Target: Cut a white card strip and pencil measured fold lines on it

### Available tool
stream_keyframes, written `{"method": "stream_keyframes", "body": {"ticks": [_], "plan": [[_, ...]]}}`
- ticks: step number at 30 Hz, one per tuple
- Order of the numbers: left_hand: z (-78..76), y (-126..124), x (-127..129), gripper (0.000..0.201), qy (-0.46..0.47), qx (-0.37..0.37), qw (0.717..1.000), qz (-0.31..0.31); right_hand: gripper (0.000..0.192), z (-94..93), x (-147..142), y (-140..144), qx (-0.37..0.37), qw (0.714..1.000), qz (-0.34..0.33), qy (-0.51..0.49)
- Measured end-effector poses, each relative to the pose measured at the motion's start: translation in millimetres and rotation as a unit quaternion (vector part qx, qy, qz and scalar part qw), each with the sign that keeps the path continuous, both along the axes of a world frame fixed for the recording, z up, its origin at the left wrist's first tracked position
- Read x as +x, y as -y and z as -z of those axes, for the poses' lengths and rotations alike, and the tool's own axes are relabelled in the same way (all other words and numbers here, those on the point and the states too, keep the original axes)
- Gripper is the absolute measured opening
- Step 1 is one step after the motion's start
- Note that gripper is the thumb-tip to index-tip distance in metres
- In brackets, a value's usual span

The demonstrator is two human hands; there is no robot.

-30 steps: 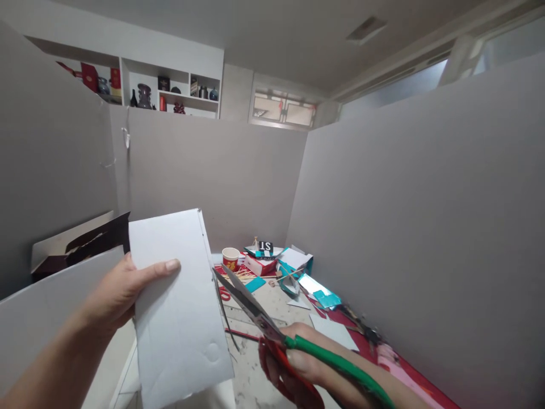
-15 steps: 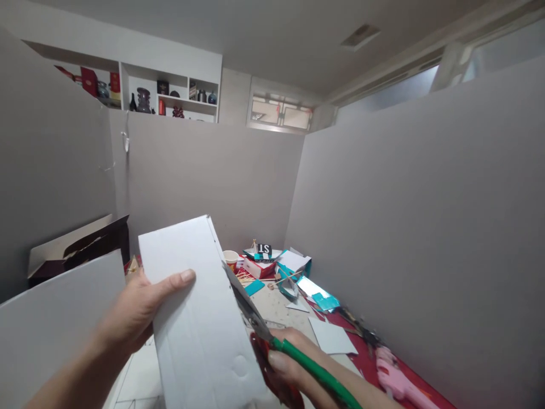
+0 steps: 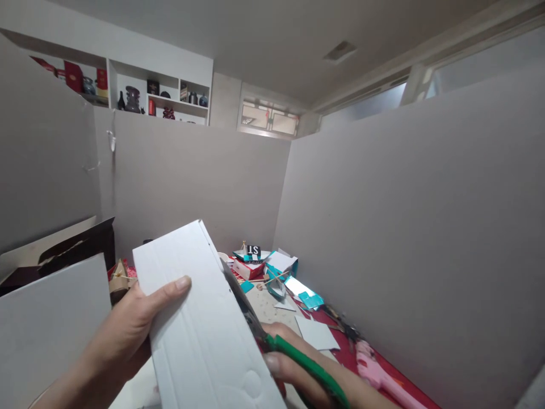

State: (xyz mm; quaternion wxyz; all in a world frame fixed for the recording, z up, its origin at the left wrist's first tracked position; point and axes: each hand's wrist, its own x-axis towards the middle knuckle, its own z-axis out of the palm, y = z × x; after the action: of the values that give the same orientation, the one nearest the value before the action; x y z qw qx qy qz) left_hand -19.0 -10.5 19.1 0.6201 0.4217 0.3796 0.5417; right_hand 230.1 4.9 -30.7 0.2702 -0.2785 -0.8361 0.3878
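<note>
My left hand (image 3: 131,329) holds a white cardboard sheet (image 3: 204,335) up in front of me, thumb pressed on its face. My right hand (image 3: 293,366) grips scissors (image 3: 272,341) with a green and a red handle. The blades lie against the right edge of the cardboard, partly hidden behind it.
Grey partition panels enclose the table. Beyond the hands lie teal paper scraps (image 3: 309,298), a white square (image 3: 317,333), a red box (image 3: 247,267), a black sign (image 3: 254,250) and wooden sticks. A pink glue gun (image 3: 377,372) rests at the right. A dark open box (image 3: 63,250) stands left.
The cardboard has swung right and tilted, and the scissor blades have closed in on its right edge. The view has shifted right, hiding the paper cup behind the sheet.
</note>
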Motion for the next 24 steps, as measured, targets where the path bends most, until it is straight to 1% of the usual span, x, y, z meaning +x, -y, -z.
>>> {"method": "stream_keyframes", "body": {"ticks": [2, 4, 6, 8, 12, 15, 21, 24], "plan": [[2.2, 0, 3, 0.062, 0.008, 0.006, 1.000, -0.011, 0.036, 5.5, -4, -4, 0.027, 1.000, 0.012, -0.008], [4.8, 0, 6, 0.067, 0.014, 0.020, 0.999, -0.031, 0.026, 11.9, -8, -6, 0.063, 0.997, 0.046, -0.013], [6.6, 0, 9, 0.073, 0.015, 0.034, 0.998, -0.046, 0.021, 16.9, -10, -8, 0.069, 0.995, 0.074, -0.017], [7.2, -1, 10, 0.072, 0.018, 0.038, 0.998, -0.046, 0.018, 18.6, -11, -8, 0.067, 0.994, 0.080, -0.018], [6.1, -2, 10, 0.061, 0.029, 0.029, 0.999, -0.022, 0.018, 14.4, -11, -6, 0.066, 0.996, 0.059, -0.016], [5.3, -2, 10, 0.057, 0.033, 0.019, 0.999, -0.014, 0.019, 11.3, -10, -6, 0.059, 0.997, 0.044, -0.014], [7.4, -3, 8, 0.058, 0.027, 0.004, 0.999, -0.027, 0.023, 6.2, -6, -7, 0.035, 0.999, -0.004, -0.005], [9.6, -4, 8, 0.063, 0.026, 0.022, 0.999, -0.025, 0.018, 4.4, -9, -6, 0.028, 1.000, 0.004, -0.012]]}}
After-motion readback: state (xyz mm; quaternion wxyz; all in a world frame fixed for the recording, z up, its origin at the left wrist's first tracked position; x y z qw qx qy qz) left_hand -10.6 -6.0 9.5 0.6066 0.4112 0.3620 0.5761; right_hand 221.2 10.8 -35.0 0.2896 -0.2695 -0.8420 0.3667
